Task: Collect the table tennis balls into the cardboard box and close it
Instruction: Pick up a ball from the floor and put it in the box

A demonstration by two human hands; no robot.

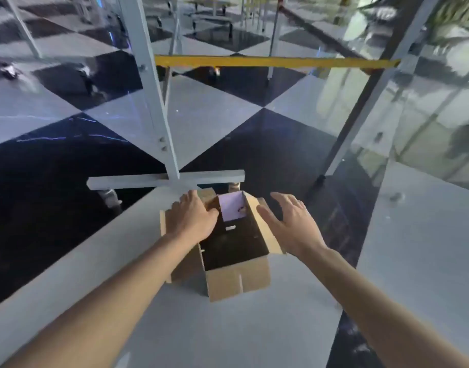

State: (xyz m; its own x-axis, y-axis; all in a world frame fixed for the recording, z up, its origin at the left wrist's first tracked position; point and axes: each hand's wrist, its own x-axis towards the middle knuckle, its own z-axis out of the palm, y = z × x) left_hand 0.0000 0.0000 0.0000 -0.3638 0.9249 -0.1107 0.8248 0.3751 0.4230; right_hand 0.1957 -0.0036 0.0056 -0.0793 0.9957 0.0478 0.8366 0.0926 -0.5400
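Two bare forearms seen from lower frame corners; no sleeves worn; left hand [193, 219], right hand [294, 224] (ungloved).

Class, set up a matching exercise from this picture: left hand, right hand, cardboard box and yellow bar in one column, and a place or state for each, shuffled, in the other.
1. left hand
2. right hand
3. cardboard box
4. yellow bar

A. top open, flaps spread
B. spans two posts, far behind
C. fingers spread, beside the box's right flap
D. resting on the box's left flap

Pairs: 1-D, 2-C, 3-A, 4-B
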